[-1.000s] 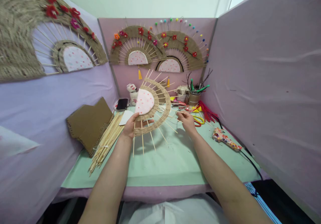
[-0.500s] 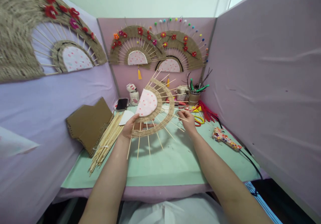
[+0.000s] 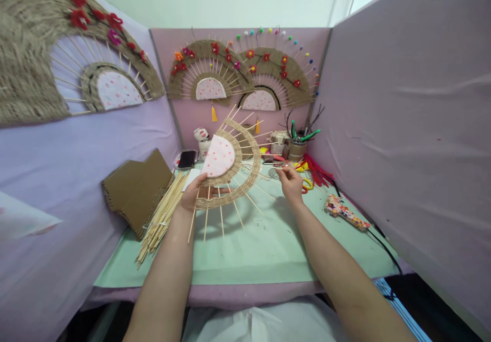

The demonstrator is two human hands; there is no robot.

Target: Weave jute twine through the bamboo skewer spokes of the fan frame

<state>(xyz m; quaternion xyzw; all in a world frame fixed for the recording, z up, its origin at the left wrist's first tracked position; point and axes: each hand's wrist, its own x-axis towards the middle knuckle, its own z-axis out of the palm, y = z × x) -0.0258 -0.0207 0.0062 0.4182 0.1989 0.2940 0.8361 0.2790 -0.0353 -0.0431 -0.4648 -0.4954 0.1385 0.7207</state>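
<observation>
A half-round woven fan frame [image 3: 251, 171] is held up over the green tabletop, tilted, with thin sticks fanning out to the right and downward. Its centre is a white half-circle with pink dots [image 3: 220, 156]. My left hand [image 3: 195, 192] grips the lower left part of the frame, thumb in front and fingers behind it. To the right of the fan, my right hand [image 3: 290, 181] is pinched closed near the stick tips; what lies between its fingertips is too small to make out.
Bundled sticks [image 3: 163, 214] and brown cardboard [image 3: 136, 191] lie left, near a phone [image 3: 187, 159]. At right are a patterned glue gun [image 3: 345, 212] with its cord, red fuzzy stems [image 3: 316, 171], yellow-handled scissors [image 3: 308, 184] and a tool pot [image 3: 296, 150]. Finished fans [image 3: 276, 66] hang behind.
My left hand and the fan have shifted slightly left. My right hand has moved a little right and up, widening the space between it and the fan.
</observation>
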